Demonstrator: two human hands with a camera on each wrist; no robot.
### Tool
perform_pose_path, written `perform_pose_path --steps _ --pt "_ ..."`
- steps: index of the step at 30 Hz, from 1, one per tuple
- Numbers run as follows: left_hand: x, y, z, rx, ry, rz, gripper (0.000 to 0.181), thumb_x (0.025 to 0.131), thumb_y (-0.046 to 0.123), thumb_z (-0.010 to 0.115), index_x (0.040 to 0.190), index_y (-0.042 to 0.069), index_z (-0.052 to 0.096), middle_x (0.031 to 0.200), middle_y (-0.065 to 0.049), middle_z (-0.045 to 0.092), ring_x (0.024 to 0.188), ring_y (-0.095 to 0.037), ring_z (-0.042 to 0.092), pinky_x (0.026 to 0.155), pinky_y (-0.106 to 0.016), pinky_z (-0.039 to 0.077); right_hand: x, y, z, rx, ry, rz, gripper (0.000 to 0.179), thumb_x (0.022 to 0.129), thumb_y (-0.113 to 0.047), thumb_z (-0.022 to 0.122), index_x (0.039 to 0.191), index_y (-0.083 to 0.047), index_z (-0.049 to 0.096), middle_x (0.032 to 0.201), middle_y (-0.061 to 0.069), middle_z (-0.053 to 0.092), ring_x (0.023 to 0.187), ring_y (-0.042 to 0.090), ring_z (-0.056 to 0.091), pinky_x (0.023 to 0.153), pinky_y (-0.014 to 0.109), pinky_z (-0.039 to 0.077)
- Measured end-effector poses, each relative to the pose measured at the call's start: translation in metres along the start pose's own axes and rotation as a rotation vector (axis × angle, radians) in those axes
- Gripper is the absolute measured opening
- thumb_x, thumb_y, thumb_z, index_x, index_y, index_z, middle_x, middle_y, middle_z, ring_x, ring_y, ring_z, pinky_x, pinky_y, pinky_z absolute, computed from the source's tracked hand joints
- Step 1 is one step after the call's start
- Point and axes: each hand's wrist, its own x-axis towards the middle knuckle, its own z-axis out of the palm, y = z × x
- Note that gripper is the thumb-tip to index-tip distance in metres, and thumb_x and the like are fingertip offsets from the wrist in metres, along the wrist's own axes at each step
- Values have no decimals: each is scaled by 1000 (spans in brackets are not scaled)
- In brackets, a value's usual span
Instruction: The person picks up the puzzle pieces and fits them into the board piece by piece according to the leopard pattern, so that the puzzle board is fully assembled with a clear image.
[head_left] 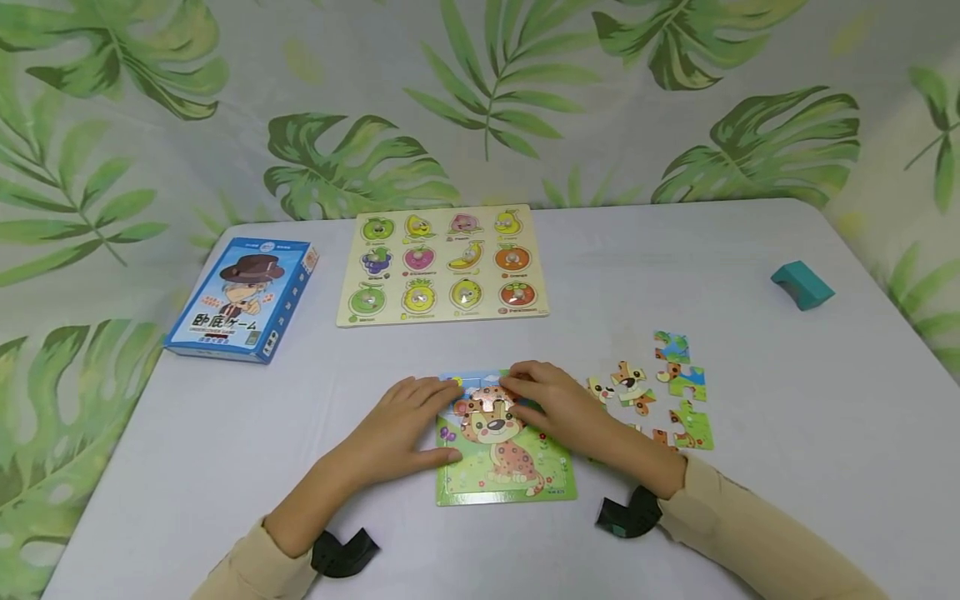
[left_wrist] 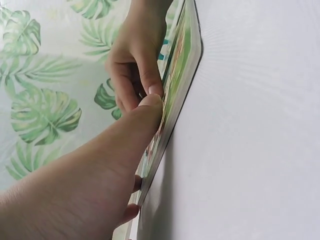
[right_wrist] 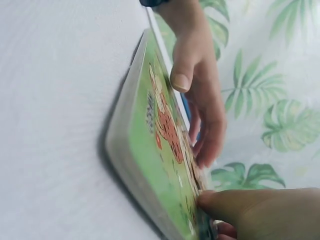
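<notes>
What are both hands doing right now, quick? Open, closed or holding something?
Left hand: open, fingertips at the top left of the leopard puzzle.
Right hand: at the puzzle's top right; can't tell if it's pinching anything.

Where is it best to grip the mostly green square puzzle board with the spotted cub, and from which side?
Probably the near edge of the board, pinched from the person's side: it is straight, slightly thick and uncovered, while the left hand and right hand lie over farther parts.
</notes>
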Motion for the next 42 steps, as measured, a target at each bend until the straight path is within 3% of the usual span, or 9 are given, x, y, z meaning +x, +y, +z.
perform_pose_path --steps 4,10,18,21,25,31,35,39,42 --pt "4 2 1 61 7 31 70 81 63 46 139 27 34 131 -4 40 121 -21 32 104 -37 19 4 -1 -1 -8 -22 -18 36 85 -17 63 117 -2 60 114 10 53 101 22 51 85 35 44" --pt "7 4 0 94 -4 26 70 79 65 47 137 27 39 126 -7 42 117 -23 34 102 -38 22 8 -2 -5 30 -62 -10 36 84 -19 65 116 -3 61 111 8 54 95 21 51 80 34 43" --pt "8 7 -1 25 -37 16 88 68 72 52 138 20 37 133 -8 34 123 -22 26 103 -40 17 3 -3 -8 54 -160 97 55 81 -38 64 128 -12 52 122 7 45 112 26 39 93 47 25" --pt "7 8 0 15 -33 11 91 67 73 53 138 20 37 134 -6 32 123 -21 24 103 -39 16 0 -2 -9 108 -170 131 59 82 -39 64 132 -13 47 126 7 41 115 26 36 95 48 23" --pt "7 8 1 0 -21 10 90 66 72 55 138 19 37 134 -4 31 123 -20 24 104 -38 15 -3 0 -17 241 -143 184 60 83 -34 64 134 -12 42 131 8 36 120 25 33 97 48 28" --pt "8 8 2 -19 -15 5 90 66 71 57 138 20 37 134 -4 31 123 -20 23 104 -39 15 -15 6 -45 373 -31 226 63 84 -30 63 137 -15 33 138 6 27 124 24 28 93 48 35" --pt "9 9 2 -24 -12 3 90 65 71 57 137 21 37 134 -3 32 124 -20 22 104 -39 14 -29 16 -64 331 132 180 64 81 -17 67 136 -13 34 135 4 31 118 25 34 90 45 36" --pt "9 10 2 -35 -12 1 90 65 70 59 137 20 38 134 -4 32 124 -21 22 104 -39 14 -45 30 -81 225 275 170 69 75 -4 72 134 -9 37 132 6 37 114 22 38 92 27 33" --pt "9 10 2 -38 -13 -2 90 65 69 60 137 20 38 134 -4 32 124 -21 22 104 -39 14 -56 45 -91 168 338 201 72 72 0 73 134 -7 38 130 7 39 111 19 39 90 16 31"
